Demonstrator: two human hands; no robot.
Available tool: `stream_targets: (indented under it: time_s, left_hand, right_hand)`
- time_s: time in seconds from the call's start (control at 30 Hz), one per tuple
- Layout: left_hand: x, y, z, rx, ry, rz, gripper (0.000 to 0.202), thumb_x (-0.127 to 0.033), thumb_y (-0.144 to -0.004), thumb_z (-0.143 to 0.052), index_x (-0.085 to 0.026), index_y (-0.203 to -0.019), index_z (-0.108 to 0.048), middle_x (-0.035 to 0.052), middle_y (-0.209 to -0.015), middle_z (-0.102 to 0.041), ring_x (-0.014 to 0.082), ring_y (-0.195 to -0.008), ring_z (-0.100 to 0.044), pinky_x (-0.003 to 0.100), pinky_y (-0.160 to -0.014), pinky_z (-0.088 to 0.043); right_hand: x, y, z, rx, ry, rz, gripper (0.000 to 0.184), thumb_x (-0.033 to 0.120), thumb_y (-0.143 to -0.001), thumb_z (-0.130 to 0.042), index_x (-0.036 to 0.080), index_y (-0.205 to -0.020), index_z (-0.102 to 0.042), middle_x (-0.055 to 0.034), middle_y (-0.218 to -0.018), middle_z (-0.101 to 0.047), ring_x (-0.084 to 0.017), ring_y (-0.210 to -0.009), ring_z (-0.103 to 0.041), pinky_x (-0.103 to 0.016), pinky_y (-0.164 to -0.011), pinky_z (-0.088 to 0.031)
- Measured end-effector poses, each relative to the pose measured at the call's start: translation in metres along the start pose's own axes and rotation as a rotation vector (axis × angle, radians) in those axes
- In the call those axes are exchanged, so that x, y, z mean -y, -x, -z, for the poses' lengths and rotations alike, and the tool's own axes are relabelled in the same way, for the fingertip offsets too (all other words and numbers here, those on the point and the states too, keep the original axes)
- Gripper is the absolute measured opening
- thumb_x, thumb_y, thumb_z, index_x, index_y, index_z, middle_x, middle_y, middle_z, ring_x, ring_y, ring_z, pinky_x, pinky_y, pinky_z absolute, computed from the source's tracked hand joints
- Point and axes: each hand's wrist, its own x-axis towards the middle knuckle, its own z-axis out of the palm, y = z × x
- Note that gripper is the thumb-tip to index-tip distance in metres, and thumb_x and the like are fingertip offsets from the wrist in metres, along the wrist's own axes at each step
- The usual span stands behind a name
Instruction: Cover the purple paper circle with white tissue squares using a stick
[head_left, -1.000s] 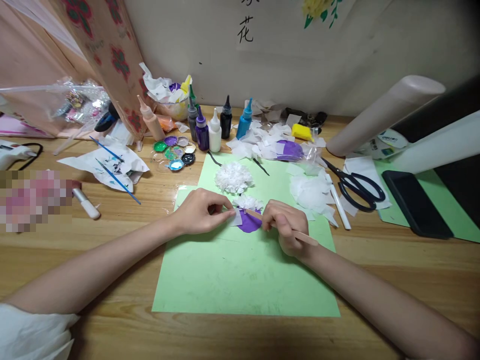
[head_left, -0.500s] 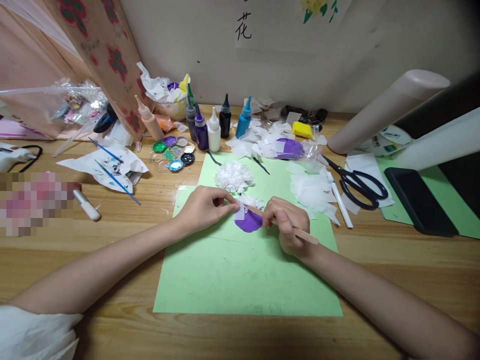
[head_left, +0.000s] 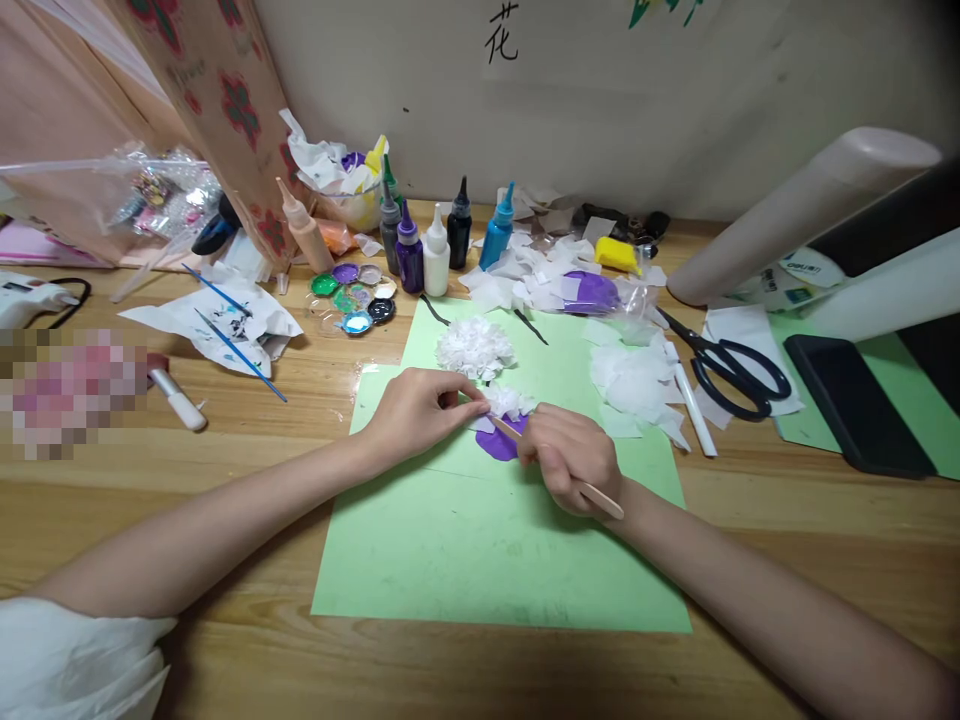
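My right hand [head_left: 574, 455] is closed around a flat wooden craft stick [head_left: 602, 500], whose far end reaches my left fingertips. My left hand [head_left: 420, 415] pinches at a small piece of white tissue paper [head_left: 481, 425] over the left edge of a flat purple clay disc [head_left: 495, 446]. White ruffled tissue [head_left: 511, 401] covers the disc's far side. The right hand hides the disc's right part. Just beyond lies a full, round white tissue flower [head_left: 475, 346]. All of this rests on green paper [head_left: 465, 550].
Loose tissue pieces [head_left: 634, 385], a white pen [head_left: 695, 408], black scissors [head_left: 731, 370] and a black phone [head_left: 859, 405] lie to the right. Paint bottles [head_left: 436, 255] and a palette [head_left: 356, 300] stand behind. Brushes [head_left: 240, 355] rest on stained tissue at left.
The craft stick now slants more steeply, its near end lower and closer in. My right hand has turned slightly with it. My left hand keeps its pinch, and the whole view has shifted a little.
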Motion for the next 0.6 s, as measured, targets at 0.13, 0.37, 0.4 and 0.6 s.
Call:
stream_targets:
  time_s: [0.13,0.37,0.4,0.6]
  left_hand:
    - [0.0005,-0.0002,-0.0003,-0.004,-0.015,-0.005,0.02,-0.039,-0.078,-0.063,-0.022,-0.08,-0.072,-0.0034,-0.057,-0.057,0.0076,-0.053,-0.044,0.021,-0.051,-0.027]
    - [-0.0013,0.0012,0.0007,-0.002,-0.082,0.004,0.023,-0.041,-0.082,-0.058,-0.021,-0.082,-0.071,-0.0024,-0.061,-0.06,0.0085,-0.056,-0.048,0.021,-0.053,-0.029]
    - [-0.0018,0.0013,0.0009,-0.002,-0.092,0.006,0.024,-0.041,-0.082,-0.057,-0.021,-0.082,-0.071,-0.0021,-0.062,-0.061,0.0087,-0.056,-0.049,0.021,-0.053,-0.029]
    - [-0.0028,0.0015,0.0015,0.01,-0.115,0.001,0.027,-0.041,-0.084,-0.054,-0.02,-0.083,-0.071,-0.0001,-0.064,-0.065,0.0097,-0.056,-0.05,0.022,-0.054,-0.029]
  right_hand:
    - [-0.0003,-0.0001,-0.0008,0.011,0.034,0.002,0.029,0.01,-0.086,-0.03,0.02,-0.062,-0.043,-0.0016,-0.052,-0.047,-0.013,-0.05,-0.038,-0.029,-0.051,-0.032]
    - [0.0019,-0.0013,-0.0018,-0.037,-0.039,-0.127,0.031,0.01,-0.089,-0.03,0.019,-0.062,-0.041,-0.0005,-0.054,-0.045,-0.012,-0.052,-0.04,-0.027,-0.052,-0.034]
    - [0.0023,-0.0016,-0.0022,-0.049,-0.063,-0.156,0.031,0.011,-0.09,-0.03,0.019,-0.062,-0.041,-0.0002,-0.054,-0.045,-0.012,-0.052,-0.041,-0.027,-0.052,-0.034]
    - [0.0025,0.0012,-0.0027,-0.105,-0.123,-0.222,0.035,0.014,-0.092,-0.032,0.019,-0.06,-0.044,0.0008,-0.054,-0.047,-0.011,-0.051,-0.043,-0.026,-0.051,-0.035]
